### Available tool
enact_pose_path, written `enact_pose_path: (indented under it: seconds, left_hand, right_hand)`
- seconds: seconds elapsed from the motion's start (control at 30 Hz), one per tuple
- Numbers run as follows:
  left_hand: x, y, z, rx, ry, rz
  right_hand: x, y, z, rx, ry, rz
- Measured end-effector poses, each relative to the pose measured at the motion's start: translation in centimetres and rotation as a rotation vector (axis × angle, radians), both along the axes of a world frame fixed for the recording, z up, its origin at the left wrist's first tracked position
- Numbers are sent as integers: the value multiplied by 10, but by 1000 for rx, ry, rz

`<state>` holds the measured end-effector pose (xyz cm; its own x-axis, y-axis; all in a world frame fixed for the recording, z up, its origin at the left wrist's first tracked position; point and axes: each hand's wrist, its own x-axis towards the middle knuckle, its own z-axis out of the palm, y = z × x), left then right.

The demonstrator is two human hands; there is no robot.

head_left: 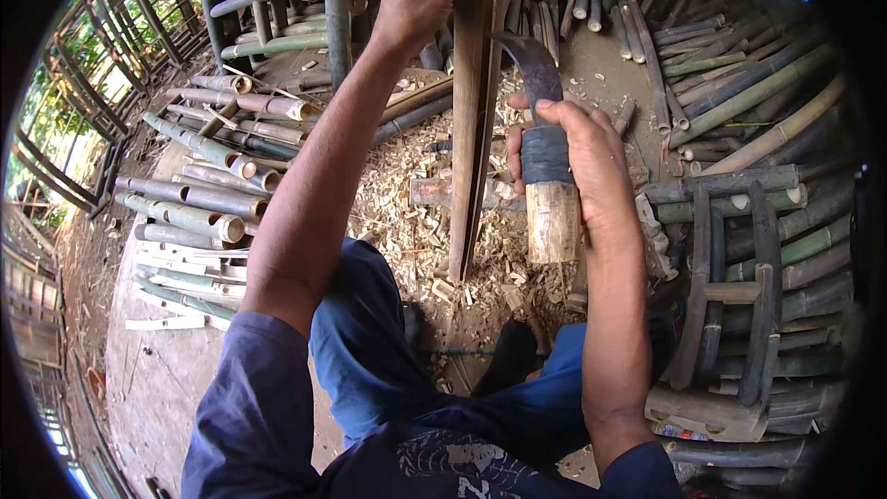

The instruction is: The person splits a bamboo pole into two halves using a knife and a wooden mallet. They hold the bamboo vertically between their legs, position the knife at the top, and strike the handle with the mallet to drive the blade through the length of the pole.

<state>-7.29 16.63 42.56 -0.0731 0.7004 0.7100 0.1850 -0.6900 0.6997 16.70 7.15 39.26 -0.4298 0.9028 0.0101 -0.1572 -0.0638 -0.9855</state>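
My left hand is closed around the top end of a long split bamboo piece, brown and standing nearly upright between my knees. Its lower end points down to the chip-strewn ground. A curved, dark-bladed billhook is gripped in my right hand. Black wrapping covers the upper part of its pale wooden handle, and the hooked blade points up and to the left, close beside the bamboo's right edge. From this angle I cannot tell whether blade and bamboo touch.
Wood chips cover the ground around my feet. Behind the bamboo piece lies a flat board. Cut bamboo tubes are piled at left, long bamboo poles at right. A small bamboo frame rests at lower right.
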Motion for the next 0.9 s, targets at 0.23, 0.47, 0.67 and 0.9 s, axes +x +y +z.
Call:
enact_pose_path:
  seconds: [0.23, 0.47, 0.67, 0.9]
  left_hand:
    - [-25, 31, -14, -17, -125, -61]
    - [-64, 67, -36, -54, -180, 57]
    - [-102, 86, -46, -178, -238, 60]
    - [-140, 139, -75, -226, -233, 159]
  right_hand:
    - [-3, 7, -63, -108, 28, 27]
    - [-2, 6, -137, -189, -74, 29]
    - [1, 2, -197, -334, -41, 85]
    - [10, -9, -255, -436, -90, 75]
